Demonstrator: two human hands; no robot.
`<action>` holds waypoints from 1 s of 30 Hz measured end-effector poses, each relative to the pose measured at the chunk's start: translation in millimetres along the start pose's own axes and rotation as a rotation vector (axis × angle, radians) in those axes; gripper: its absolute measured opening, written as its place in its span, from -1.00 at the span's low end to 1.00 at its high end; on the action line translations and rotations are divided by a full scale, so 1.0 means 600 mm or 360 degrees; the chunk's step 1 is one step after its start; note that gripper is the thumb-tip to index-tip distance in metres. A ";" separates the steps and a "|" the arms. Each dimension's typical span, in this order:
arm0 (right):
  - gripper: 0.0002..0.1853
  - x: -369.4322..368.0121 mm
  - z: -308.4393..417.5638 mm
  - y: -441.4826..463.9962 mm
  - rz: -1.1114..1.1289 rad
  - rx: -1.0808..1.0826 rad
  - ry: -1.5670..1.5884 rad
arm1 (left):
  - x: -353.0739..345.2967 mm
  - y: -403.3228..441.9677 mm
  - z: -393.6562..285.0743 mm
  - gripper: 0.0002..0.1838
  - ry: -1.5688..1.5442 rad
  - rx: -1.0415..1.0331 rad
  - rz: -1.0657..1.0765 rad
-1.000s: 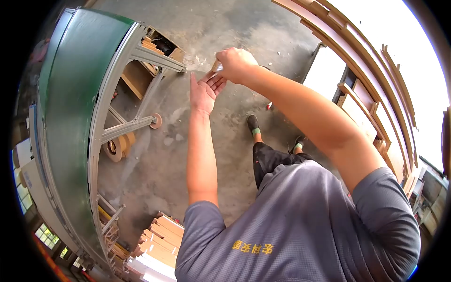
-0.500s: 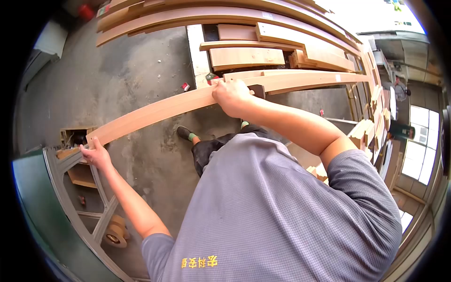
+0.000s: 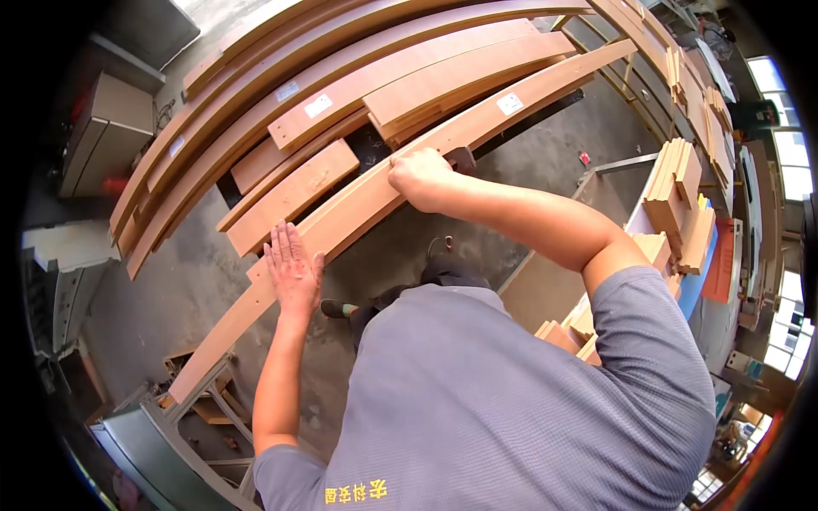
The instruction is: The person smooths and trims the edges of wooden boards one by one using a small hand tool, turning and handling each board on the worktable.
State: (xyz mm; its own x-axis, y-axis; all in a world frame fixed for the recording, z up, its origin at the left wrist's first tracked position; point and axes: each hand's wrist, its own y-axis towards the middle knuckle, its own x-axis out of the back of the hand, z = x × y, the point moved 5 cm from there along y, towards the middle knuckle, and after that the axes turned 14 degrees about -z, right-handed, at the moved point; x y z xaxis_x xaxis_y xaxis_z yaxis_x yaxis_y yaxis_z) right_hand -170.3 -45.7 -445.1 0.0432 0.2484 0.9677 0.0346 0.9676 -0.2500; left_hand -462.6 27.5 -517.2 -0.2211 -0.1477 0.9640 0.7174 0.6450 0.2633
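Observation:
My left hand lies with its fingers stretched out on a long wooden board, near the end of the stacked boards. Farther right, my right hand is closed at the edge of another long board that bears a white label. A dark flat object sticks out beside my right hand; what the fingers hold there is hidden. The lower board reaches down to the left beyond my left hand, toward the green-topped bench.
Long boards lie stacked ahead, with shorter boards among them. A green-topped bench with a metal frame stands at lower left. More wood pieces are piled at right. Grey cabinets stand at far left.
The view has turned toward the stacked boards. My left hand has left the board's far end and now lies flat farther along. My right hand stays closed near the dark object.

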 end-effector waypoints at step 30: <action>0.07 -0.104 -0.751 -0.251 -0.0325 -0.0177 0.0543 | -0.104 0.305 -0.458 0.11 -0.0354 -0.0474 0.0167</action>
State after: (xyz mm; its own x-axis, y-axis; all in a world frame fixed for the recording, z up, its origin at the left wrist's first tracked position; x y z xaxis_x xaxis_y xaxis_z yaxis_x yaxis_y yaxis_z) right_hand 271.5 -226.7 -483.1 0.3519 0.0046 0.9360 0.1837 0.9802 -0.0739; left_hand -135.8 -51.0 -519.3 -0.2505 0.0949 0.9635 0.8971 0.3969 0.1942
